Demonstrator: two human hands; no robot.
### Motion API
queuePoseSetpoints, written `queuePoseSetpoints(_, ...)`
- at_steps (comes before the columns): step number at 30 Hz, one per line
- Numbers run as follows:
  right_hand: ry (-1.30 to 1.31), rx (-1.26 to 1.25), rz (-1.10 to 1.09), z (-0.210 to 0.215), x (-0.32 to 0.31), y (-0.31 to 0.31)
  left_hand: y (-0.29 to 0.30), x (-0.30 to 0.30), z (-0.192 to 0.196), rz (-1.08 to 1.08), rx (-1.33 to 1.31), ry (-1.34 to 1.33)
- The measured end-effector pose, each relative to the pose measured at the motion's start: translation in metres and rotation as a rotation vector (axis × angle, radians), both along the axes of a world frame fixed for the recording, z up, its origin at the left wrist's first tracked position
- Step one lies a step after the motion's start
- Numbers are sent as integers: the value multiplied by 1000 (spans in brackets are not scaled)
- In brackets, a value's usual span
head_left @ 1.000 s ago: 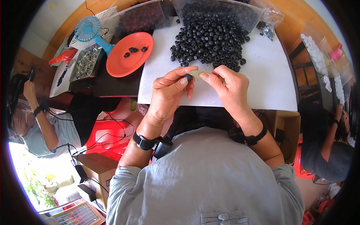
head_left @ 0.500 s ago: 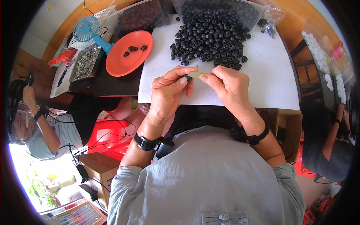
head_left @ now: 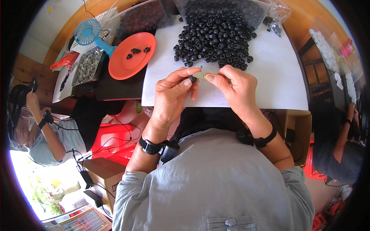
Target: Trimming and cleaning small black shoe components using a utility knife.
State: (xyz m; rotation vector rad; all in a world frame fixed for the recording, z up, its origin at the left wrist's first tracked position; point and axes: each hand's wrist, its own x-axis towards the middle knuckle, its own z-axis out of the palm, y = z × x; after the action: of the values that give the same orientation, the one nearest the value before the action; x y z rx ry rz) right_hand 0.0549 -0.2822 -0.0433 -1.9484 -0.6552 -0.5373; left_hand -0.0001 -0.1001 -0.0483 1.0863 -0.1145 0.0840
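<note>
Over the near part of the white work sheet (head_left: 269, 90), my left hand (head_left: 171, 90) pinches a small black round part (head_left: 192, 79) between thumb and fingers, the index finger stretched past it. Just to the right, my right hand (head_left: 235, 86) is closed, thumb against curled fingers, on a small pale flat piece (head_left: 202, 76). Most of that piece is hidden by the fingertips, so its kind cannot be made out. A narrow gap separates it from the black part. Beyond both hands lies a big heap of similar black round parts (head_left: 216, 44), spilling out of a clear bin (head_left: 250, 13).
An orange plate (head_left: 117, 69) with several black parts stands at left, beside a blue fan (head_left: 88, 31) and a tray of small metallic pieces (head_left: 88, 69). A clear bag (head_left: 275, 25) lies at far right. People sit on both sides; a cardboard box (head_left: 302, 131) is below right.
The pale piece touched the black part before; now a small gap shows between them, and less of the piece is visible in my right fingers. My left hand barely shifted.
</note>
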Motion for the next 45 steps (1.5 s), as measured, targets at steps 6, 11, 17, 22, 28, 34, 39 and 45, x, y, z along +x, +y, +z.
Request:
queuePoseSetpoints(6,-30,-20,19,1,1,-1,0,0,-1,12,36,-33)
queuePoseSetpoints(11,-157,-109,35,-2,2,-3,-1,-1,-2,43,55,-12)
queuePoseSetpoints(17,-124,-6,-7,-3,0,-1,-3,1,-2,39,27,-19)
queuePoseSetpoints(22,-94,-19,-23,-2,1,-1,-1,0,-4,14,34,-42)
queuePoseSetpoints(28,-109,-45,-21,-2,0,-1,-1,1,-4,27,35,-41)
queuePoseSetpoints(34,-121,-53,-24,-2,1,-1,-2,0,-4,35,37,-36)
queuePoseSetpoints(39,-182,-68,-21,-5,2,-1,-1,0,-3,33,32,-20)
queuePoseSetpoints(45,-251,-113,-23,-5,3,1,0,0,-3,48,15,-1)
